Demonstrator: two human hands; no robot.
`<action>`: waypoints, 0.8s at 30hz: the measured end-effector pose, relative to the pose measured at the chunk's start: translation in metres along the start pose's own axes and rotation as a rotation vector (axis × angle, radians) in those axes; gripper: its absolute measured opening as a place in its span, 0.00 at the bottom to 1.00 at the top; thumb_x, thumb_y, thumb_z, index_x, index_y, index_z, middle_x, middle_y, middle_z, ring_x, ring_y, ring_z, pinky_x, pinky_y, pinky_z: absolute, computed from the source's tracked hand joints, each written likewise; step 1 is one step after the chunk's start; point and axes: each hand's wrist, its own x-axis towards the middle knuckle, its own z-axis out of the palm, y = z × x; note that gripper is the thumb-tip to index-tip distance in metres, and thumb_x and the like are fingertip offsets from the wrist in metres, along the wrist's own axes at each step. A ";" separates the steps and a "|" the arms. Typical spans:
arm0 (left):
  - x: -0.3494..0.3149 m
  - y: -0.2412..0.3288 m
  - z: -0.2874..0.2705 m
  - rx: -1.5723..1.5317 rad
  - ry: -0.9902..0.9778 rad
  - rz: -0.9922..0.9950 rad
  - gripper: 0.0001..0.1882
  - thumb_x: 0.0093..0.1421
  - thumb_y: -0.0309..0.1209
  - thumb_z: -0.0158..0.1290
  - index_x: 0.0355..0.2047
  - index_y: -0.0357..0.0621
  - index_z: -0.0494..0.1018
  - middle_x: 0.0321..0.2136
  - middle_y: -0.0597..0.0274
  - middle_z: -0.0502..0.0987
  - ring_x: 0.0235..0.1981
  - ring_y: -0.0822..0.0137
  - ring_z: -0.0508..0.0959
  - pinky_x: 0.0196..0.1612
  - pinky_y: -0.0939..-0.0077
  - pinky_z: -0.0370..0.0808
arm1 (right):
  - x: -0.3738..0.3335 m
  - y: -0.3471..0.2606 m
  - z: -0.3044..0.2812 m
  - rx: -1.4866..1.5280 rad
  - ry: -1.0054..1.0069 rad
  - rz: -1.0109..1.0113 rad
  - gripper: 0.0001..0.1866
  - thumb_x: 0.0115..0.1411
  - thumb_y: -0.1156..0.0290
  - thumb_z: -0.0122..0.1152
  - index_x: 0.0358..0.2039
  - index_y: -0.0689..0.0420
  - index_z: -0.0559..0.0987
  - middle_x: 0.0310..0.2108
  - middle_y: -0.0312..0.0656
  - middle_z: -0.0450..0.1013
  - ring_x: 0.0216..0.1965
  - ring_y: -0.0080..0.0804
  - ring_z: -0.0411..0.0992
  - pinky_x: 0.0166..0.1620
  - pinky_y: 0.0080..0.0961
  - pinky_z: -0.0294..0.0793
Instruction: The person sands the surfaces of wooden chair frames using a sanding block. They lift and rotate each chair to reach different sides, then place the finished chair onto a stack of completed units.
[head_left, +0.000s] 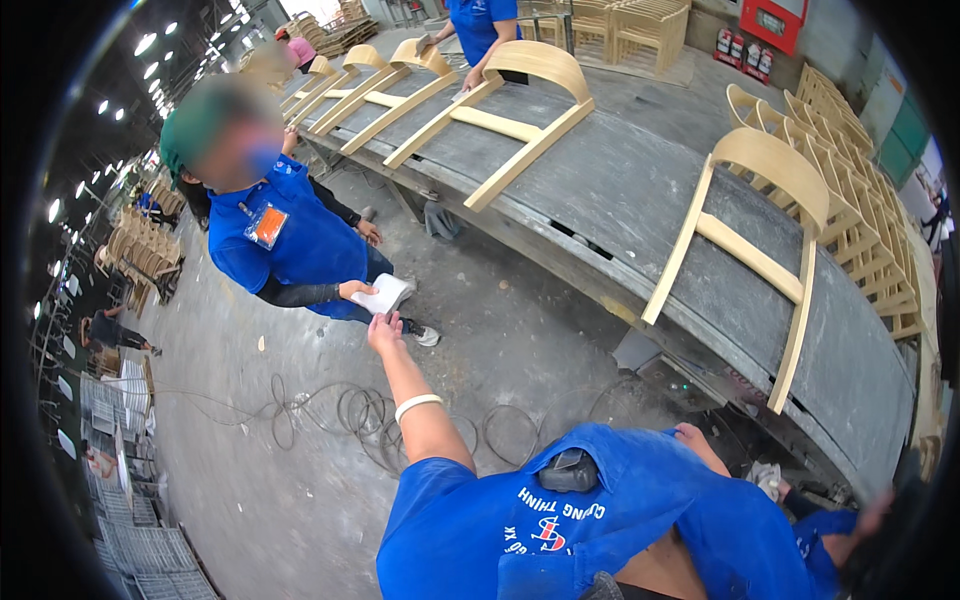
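Observation:
My left arm, with a pale band at the wrist, reaches out over the floor. My left hand [384,333] has its fingers extended at the lower edge of a white folded sheet or pad [382,295]; whether they touch it I cannot tell. A co-worker's hand [357,289] grips that white piece from the other side. What looks like part of my right hand [703,447] shows past my blue shirt, near the table, its fingers hidden. A curved wooden chair frame [755,258] lies on the grey table, on my right.
More chair frames [520,128] line the long grey table [610,190]. A co-worker in blue [290,235] stands ahead left, another [484,30] beyond the table. Coiled hose or cable [365,415] lies on the floor. Stacked frames [850,190] stand right. A blurred hand [868,520] shows lower right.

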 end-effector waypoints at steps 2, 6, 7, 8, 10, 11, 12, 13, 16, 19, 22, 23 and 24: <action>-0.017 -0.012 0.010 0.050 0.000 -0.023 0.18 0.63 0.33 0.47 0.50 0.39 0.64 0.47 0.50 0.71 0.38 0.54 0.79 0.33 0.68 0.75 | 0.002 0.007 0.006 -0.058 0.046 0.001 0.11 0.60 0.68 0.51 0.29 0.64 0.76 0.26 0.44 0.73 0.30 0.30 0.71 0.36 0.30 0.68; -0.096 -0.054 0.025 0.288 -0.487 -0.031 0.05 0.58 0.29 0.51 0.36 0.48 0.72 0.27 0.66 0.75 0.25 0.67 0.78 0.24 0.77 0.71 | -0.006 0.005 0.011 -0.041 0.036 -0.095 0.16 0.61 0.62 0.52 0.27 0.63 0.75 0.22 0.43 0.72 0.26 0.29 0.69 0.32 0.31 0.67; -0.125 -0.070 0.028 0.412 -0.674 -0.035 0.03 0.58 0.32 0.53 0.29 0.49 0.73 0.23 0.70 0.74 0.24 0.71 0.76 0.23 0.79 0.71 | -0.007 0.004 0.011 0.017 0.033 -0.061 0.16 0.61 0.62 0.52 0.26 0.63 0.75 0.21 0.41 0.71 0.26 0.27 0.68 0.31 0.31 0.67; -0.157 -0.088 0.029 0.498 -0.837 -0.030 0.05 0.58 0.35 0.53 0.33 0.49 0.73 0.26 0.69 0.76 0.25 0.72 0.77 0.24 0.79 0.71 | -0.008 0.003 0.010 0.063 0.031 -0.039 0.17 0.61 0.61 0.52 0.26 0.63 0.75 0.21 0.40 0.71 0.25 0.25 0.68 0.31 0.30 0.67; -0.222 -0.130 0.024 0.785 -1.087 -0.112 0.14 0.59 0.40 0.54 0.42 0.48 0.74 0.36 0.66 0.79 0.31 0.72 0.78 0.29 0.77 0.73 | -0.010 0.006 0.008 0.109 0.025 -0.029 0.18 0.62 0.60 0.52 0.24 0.63 0.75 0.19 0.38 0.71 0.24 0.23 0.66 0.29 0.29 0.66; -0.252 -0.153 0.018 0.925 -1.260 -0.121 0.17 0.60 0.42 0.53 0.44 0.48 0.74 0.39 0.65 0.78 0.37 0.70 0.78 0.37 0.73 0.75 | -0.012 0.010 0.006 0.110 0.019 -0.041 0.18 0.62 0.59 0.52 0.24 0.62 0.75 0.19 0.37 0.71 0.23 0.21 0.66 0.28 0.28 0.66; -0.282 -0.179 0.005 0.990 -1.469 -0.005 0.22 0.61 0.47 0.51 0.50 0.47 0.71 0.43 0.63 0.77 0.43 0.67 0.76 0.41 0.71 0.75 | -0.014 0.016 0.004 0.094 0.004 -0.028 0.19 0.62 0.59 0.52 0.23 0.62 0.75 0.18 0.35 0.71 0.23 0.20 0.65 0.28 0.28 0.66; -0.309 -0.203 -0.007 0.944 -1.701 0.007 0.25 0.62 0.47 0.50 0.52 0.43 0.69 0.46 0.60 0.75 0.49 0.65 0.73 0.49 0.69 0.71 | -0.017 0.023 0.003 0.109 0.012 -0.060 0.18 0.62 0.59 0.52 0.23 0.62 0.76 0.18 0.35 0.71 0.23 0.20 0.65 0.27 0.28 0.66; -0.372 -0.256 -0.041 0.861 -2.143 -0.170 0.27 0.63 0.48 0.47 0.53 0.40 0.68 0.52 0.55 0.70 0.54 0.60 0.69 0.57 0.66 0.64 | -0.034 0.052 -0.004 0.140 0.042 -0.056 0.17 0.62 0.60 0.54 0.23 0.60 0.77 0.18 0.34 0.71 0.22 0.20 0.65 0.27 0.27 0.66; -0.412 -0.247 -0.040 0.735 -2.101 -0.617 0.24 0.63 0.46 0.47 0.51 0.40 0.70 0.48 0.56 0.73 0.50 0.65 0.71 0.52 0.69 0.68 | -0.066 0.086 -0.011 0.330 0.016 0.047 0.15 0.61 0.60 0.57 0.28 0.60 0.79 0.22 0.33 0.74 0.26 0.21 0.69 0.30 0.24 0.70; -0.428 -0.177 -0.004 1.096 -1.872 -0.598 0.28 0.66 0.49 0.37 0.59 0.44 0.60 0.53 0.55 0.70 0.52 0.61 0.71 0.52 0.64 0.68 | -0.102 0.122 -0.017 0.461 -0.005 0.086 0.15 0.61 0.60 0.57 0.28 0.60 0.79 0.23 0.34 0.74 0.26 0.21 0.69 0.31 0.24 0.70; -0.439 -0.156 0.014 1.045 -1.757 -0.498 0.28 0.66 0.50 0.37 0.58 0.45 0.61 0.52 0.55 0.71 0.51 0.62 0.72 0.51 0.65 0.68 | -0.114 0.134 -0.018 0.466 0.003 0.099 0.15 0.61 0.60 0.57 0.29 0.60 0.79 0.23 0.34 0.74 0.27 0.21 0.69 0.31 0.24 0.70; -0.449 -0.134 0.031 0.930 -1.737 -0.350 0.28 0.66 0.50 0.36 0.58 0.44 0.62 0.51 0.56 0.72 0.51 0.62 0.72 0.50 0.65 0.68 | -0.125 0.146 -0.019 0.478 0.012 0.114 0.15 0.61 0.60 0.57 0.29 0.60 0.79 0.23 0.34 0.74 0.27 0.21 0.69 0.31 0.24 0.70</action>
